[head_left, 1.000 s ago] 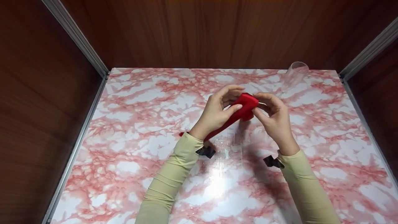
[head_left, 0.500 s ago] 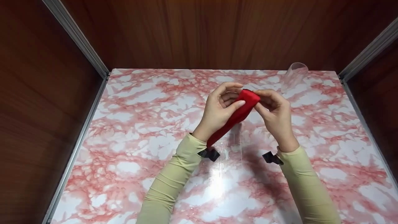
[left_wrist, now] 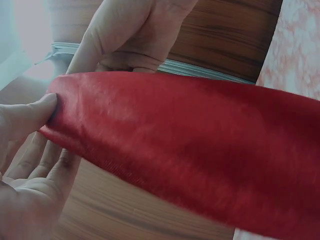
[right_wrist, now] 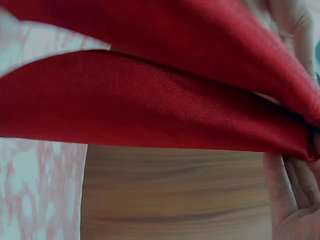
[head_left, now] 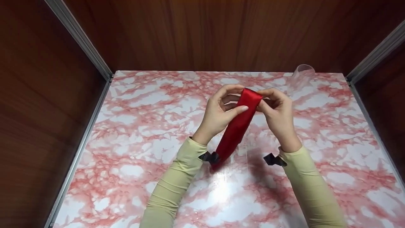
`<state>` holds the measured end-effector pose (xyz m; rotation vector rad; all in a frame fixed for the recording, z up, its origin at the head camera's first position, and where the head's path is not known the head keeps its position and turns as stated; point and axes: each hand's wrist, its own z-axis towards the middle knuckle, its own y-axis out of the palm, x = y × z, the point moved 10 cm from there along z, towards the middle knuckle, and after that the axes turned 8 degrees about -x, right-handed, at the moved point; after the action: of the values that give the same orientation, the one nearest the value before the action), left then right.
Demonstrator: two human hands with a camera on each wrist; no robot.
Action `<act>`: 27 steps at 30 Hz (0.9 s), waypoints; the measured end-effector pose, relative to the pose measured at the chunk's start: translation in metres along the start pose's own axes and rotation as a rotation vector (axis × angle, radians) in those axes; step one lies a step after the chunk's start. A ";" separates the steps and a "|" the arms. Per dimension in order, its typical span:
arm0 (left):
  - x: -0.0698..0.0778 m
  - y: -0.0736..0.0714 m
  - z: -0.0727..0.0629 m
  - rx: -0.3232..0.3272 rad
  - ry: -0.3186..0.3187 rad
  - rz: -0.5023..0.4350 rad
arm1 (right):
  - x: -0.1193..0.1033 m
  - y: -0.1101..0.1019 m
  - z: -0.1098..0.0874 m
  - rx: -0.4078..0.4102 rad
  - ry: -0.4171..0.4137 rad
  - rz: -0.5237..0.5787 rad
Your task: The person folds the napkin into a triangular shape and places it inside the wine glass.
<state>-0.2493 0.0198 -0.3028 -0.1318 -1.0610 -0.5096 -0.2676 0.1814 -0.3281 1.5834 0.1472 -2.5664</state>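
A left hand (head_left: 216,112) and a right hand (head_left: 279,110) pinched the top of a doubled, glossy red strip (head_left: 235,133), thumbs pressed toward fingers, above a marbled worktop (head_left: 126,117). The red strip hung toward 7 o'clock, its edge partly covered by a black wrist device (head_left: 208,157); a second black device (head_left: 274,159) sat at 5 o'clock. Beyond the right hand, at 2 o'clock, a clear tumbler (head_left: 302,76) occupied the far edge, well apart from the red strip. Wood-grain panels (head_left: 177,34) walled in 9, 12 and 3 o'clock, with metal rails (head_left: 85,41) at the corners.
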 end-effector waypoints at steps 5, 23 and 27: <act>0.002 0.000 0.001 0.033 0.009 0.009 | 0.012 0.004 -0.001 -0.049 0.158 0.145; -0.017 -0.009 0.005 0.103 0.095 -0.020 | 0.011 0.015 -0.003 -0.166 0.223 0.375; -0.015 -0.011 0.004 0.124 0.103 -0.025 | 0.011 0.018 -0.004 -0.202 0.233 0.446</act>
<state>-0.2634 0.0170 -0.3152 0.0174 -0.9919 -0.4668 -0.2661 0.1637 -0.3398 1.6168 0.0625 -1.9687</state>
